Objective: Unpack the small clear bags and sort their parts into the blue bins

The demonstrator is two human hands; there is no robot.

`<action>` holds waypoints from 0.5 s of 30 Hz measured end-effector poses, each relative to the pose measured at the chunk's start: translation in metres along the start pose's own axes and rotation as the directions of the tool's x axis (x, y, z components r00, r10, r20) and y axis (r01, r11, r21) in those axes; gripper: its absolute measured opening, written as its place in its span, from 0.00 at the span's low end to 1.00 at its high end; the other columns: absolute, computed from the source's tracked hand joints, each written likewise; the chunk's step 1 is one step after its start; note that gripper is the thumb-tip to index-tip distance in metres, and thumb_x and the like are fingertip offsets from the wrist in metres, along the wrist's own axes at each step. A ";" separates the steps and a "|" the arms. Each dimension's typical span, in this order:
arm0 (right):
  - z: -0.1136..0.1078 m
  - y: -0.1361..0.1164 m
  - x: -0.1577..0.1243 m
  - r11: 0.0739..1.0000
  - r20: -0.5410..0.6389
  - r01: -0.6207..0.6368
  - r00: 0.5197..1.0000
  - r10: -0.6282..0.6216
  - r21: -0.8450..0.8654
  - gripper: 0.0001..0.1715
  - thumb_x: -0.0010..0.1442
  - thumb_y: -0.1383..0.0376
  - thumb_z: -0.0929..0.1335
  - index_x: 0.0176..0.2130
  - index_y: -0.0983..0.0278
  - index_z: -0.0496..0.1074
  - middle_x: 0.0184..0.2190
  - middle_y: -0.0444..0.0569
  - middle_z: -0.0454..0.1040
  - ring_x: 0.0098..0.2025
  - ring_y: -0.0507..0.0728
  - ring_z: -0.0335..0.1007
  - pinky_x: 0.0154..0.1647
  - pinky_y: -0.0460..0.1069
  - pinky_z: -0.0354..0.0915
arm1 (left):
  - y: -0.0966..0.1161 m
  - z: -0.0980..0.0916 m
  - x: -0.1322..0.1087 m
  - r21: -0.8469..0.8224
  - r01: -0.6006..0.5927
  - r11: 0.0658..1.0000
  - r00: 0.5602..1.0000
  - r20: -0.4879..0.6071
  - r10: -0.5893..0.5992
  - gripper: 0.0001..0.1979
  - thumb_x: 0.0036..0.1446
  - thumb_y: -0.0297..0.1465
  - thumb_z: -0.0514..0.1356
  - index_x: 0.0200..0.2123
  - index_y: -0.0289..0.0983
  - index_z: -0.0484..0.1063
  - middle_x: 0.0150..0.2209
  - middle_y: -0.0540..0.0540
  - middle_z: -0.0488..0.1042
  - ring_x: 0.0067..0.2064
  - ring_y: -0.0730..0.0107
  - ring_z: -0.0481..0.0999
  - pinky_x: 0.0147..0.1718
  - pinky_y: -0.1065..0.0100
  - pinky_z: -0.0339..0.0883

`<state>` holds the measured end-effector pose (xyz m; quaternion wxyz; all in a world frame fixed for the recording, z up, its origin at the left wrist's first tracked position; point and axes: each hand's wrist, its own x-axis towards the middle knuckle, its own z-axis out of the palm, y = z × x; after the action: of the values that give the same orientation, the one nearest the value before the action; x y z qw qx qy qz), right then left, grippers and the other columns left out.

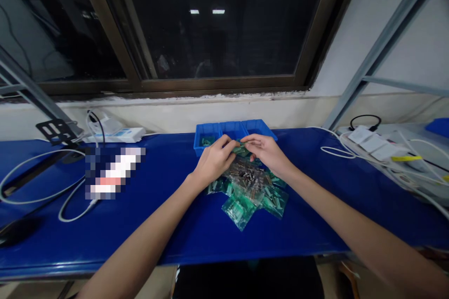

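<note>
Between my two hands is a small green plastic packet, pinched at its edges above the pile. My left hand is closed on its left side, thumb and fingers together. From the right, my right hand grips the same packet with thumb and forefinger. Below them lies a clear plastic bag of small metal pins or screws, their exact kind too small to tell. Several green packets with pale parts inside lie around and under it. Just behind my hands stands a blue three-compartment bin; a green packet shows in its left compartment.
A blue tabletop carries everything. At left are a power strip, white cables, a black bracket and a pixelated object. White adapters and cables lie at right, beside a metal shelf post.
</note>
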<state>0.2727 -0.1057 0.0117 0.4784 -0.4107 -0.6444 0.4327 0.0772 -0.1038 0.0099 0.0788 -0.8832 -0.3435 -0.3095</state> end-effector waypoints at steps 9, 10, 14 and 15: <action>-0.001 -0.009 -0.002 0.997 0.088 -0.022 0.996 0.029 -0.079 0.13 0.58 0.55 0.71 0.39 0.61 0.72 0.35 0.52 0.75 0.39 0.60 0.73 0.23 0.48 0.66 | -0.006 0.009 0.004 -0.374 0.183 0.909 0.949 -0.173 -0.263 0.13 0.63 0.30 0.59 0.50 0.38 0.64 0.30 0.52 0.71 0.29 0.73 0.74 0.29 0.71 0.69; -0.001 -0.007 -0.002 0.994 0.075 -0.014 0.997 0.022 -0.105 0.12 0.59 0.55 0.70 0.35 0.61 0.71 0.32 0.51 0.74 0.36 0.58 0.73 0.23 0.48 0.65 | -0.006 0.009 0.005 -0.418 0.206 0.885 0.938 -0.174 -0.301 0.14 0.62 0.31 0.59 0.51 0.38 0.63 0.28 0.53 0.71 0.27 0.74 0.73 0.27 0.72 0.68; -0.001 -0.001 -0.001 0.988 0.051 0.004 0.999 0.004 -0.155 0.16 0.62 0.56 0.67 0.26 0.62 0.67 0.24 0.45 0.68 0.25 0.51 0.65 0.23 0.48 0.62 | -0.003 0.004 0.005 -0.394 0.172 0.903 0.958 -0.148 -0.246 0.11 0.66 0.31 0.55 0.51 0.39 0.64 0.31 0.51 0.72 0.28 0.74 0.73 0.29 0.70 0.68; -0.002 0.000 -0.001 0.990 0.040 -0.004 0.999 0.010 -0.141 0.17 0.62 0.55 0.67 0.26 0.62 0.67 0.24 0.45 0.67 0.24 0.51 0.63 0.23 0.48 0.62 | -0.002 0.002 0.005 -0.353 0.139 0.925 0.970 -0.140 -0.200 0.10 0.67 0.31 0.53 0.50 0.39 0.65 0.34 0.49 0.73 0.31 0.73 0.73 0.32 0.69 0.69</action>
<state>0.2744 -0.1062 0.0121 0.4336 -0.4367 -0.6815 0.3962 0.0799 -0.0991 0.0110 -0.0725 -0.8200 -0.3520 -0.4456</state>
